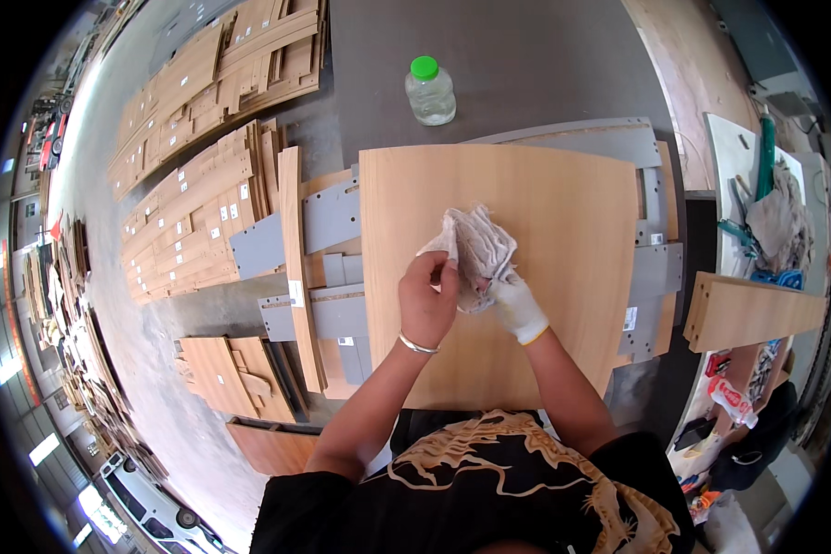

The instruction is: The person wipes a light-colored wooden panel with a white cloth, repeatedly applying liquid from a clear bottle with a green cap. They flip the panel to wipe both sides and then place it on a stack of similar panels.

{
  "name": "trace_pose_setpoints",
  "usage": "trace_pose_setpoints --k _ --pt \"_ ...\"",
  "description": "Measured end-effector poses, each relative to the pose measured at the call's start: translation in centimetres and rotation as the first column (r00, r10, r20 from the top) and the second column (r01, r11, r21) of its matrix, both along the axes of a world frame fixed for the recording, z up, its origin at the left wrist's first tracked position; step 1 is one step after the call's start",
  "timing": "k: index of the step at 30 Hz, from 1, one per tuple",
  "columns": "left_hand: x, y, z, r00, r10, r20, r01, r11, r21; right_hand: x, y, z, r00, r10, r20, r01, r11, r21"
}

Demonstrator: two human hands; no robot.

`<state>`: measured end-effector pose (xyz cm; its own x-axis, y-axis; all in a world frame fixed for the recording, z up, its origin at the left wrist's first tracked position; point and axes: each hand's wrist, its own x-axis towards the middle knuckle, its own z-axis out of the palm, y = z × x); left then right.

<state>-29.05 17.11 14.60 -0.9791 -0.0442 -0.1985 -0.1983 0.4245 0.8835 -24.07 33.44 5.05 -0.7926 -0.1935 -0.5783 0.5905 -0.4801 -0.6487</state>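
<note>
A crumpled whitish cloth rag (478, 247) is held between my two hands, just over a light wood-grain board (499, 360). My bare left hand (428, 294), with a bangle at the wrist, pinches the rag's left side. On my right hand (519, 309) is a white knit work glove, its fingers closed on the rag's lower right part and partly hidden by the folds. The board lies flat in front of me on top of grey and wood-coloured panels (337, 217).
Beyond the board, a clear jar with a green lid (431, 92) stands on a dark surface (545, 65). Stacks of wooden panels (194, 212) lie to the left. On the right are a cluttered workbench (729, 157) and wooden boards (757, 314). A white car (152, 508) is at lower left.
</note>
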Motion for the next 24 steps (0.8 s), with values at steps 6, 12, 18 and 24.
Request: trace_pose_setpoints --k 6,12,18,24 --pt "0.1 2.5 0.1 0.918 -0.349 -0.191 0.347 0.937 -0.042 -1.2 0.1 2.8 0.956 -0.291 -0.028 0.215 0.764 -0.608" --pt "2.8 4.8 0.6 0.971 -0.239 -0.021 0.214 0.821 0.53 -1.0 0.9 -1.0 0.982 -0.181 0.058 0.183 0.815 -0.55" --pt "0.0 -1.0 0.6 0.942 -0.218 -0.255 0.2 0.975 -0.094 -2.1 2.0 3.4 0.928 -0.358 0.101 0.348 0.741 -0.574" --pt "-3.3 -2.6 -1.9 0.836 -0.35 0.423 0.089 0.847 0.524 0.5 1.9 2.6 0.958 -0.277 0.07 0.27 0.801 -0.534"
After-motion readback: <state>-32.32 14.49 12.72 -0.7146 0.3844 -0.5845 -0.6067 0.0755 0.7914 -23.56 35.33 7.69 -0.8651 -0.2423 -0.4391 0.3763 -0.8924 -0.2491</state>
